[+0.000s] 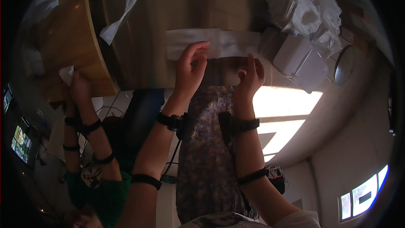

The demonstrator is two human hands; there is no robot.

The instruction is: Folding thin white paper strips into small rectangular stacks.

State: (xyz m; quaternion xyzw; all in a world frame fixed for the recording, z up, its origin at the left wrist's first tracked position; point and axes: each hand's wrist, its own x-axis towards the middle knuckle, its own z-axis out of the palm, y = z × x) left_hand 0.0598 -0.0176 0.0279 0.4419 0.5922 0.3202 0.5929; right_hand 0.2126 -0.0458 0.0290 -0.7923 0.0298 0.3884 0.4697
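A long, flat white strip, like paper or thin plastic, lies crosswise on the brown table in front of me. A fold or seam runs near its middle. Over its left half is my left hand, fingers loosely bent and apart from the thumb, with nothing visible in them. My right hand is at the strip's lower right edge. Its index fingertip meets or overlaps that edge, and the thumb is held apart below. Whether the fingertip presses on the strip I cannot tell. Black bands circle both my forearms.
Crumpled white plastic bags are heaped at the far right, beside a pale translucent box. A narrow white strip lies far left. At a wooden table on the left, a co-worker in green holds a small white piece.
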